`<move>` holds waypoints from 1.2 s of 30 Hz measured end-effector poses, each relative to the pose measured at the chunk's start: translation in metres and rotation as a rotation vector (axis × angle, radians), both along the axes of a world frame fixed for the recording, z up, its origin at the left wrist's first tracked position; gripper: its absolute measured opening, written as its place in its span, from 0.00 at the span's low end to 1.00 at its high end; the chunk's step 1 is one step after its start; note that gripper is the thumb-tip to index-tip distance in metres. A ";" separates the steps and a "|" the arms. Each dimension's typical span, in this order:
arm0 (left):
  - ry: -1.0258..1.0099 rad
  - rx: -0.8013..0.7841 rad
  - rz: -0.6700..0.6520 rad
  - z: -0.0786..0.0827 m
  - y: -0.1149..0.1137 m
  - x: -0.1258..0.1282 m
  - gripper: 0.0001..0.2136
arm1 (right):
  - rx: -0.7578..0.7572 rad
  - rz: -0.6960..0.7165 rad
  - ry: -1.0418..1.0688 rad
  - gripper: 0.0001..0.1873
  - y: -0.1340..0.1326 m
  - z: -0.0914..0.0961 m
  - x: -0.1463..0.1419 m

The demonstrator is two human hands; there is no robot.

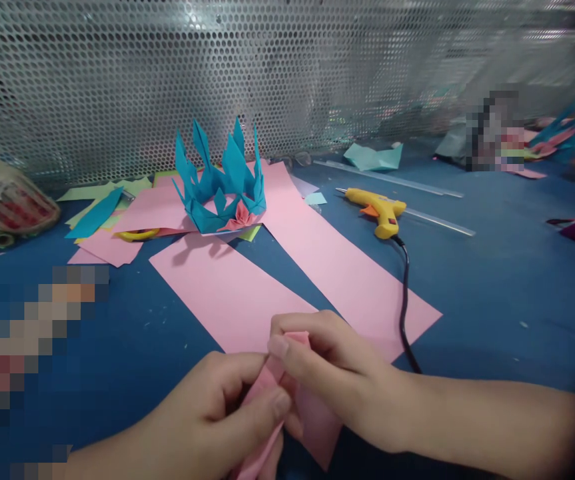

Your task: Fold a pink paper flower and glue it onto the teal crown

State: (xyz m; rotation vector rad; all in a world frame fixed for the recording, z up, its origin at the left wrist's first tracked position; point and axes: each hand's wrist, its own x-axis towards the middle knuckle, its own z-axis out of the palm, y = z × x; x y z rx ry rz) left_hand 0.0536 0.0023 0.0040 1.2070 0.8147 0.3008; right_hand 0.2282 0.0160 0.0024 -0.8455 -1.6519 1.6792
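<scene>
A narrow folded strip of pink paper [263, 393] is pinched between my two hands at the bottom middle. My left hand [222, 400] is closed on its lower part, thumb lying on top. Closed as well, my right hand [332, 373] grips the upper end between thumb and fingers. Beneath them a flat pink paper sheet [237, 293] lies on the blue table, partly hidden by my hands. Beyond, a blue paper crown [217, 207] stands upright, with a pink folded paper flower [241, 217] on its front.
A yellow glue gun [382, 210] lies right of centre, its black cord [406, 300] running toward me. Clear glue sticks [440, 222] lie near it. Another long pink sheet [327, 247], paper scraps [112, 243] and a plastic container [10, 200] are around. Perforated metal [132, 80] rises behind.
</scene>
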 end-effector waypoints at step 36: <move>-0.133 0.138 0.597 0.000 0.026 -0.008 0.04 | 0.178 -0.146 -0.206 0.15 0.010 0.000 0.003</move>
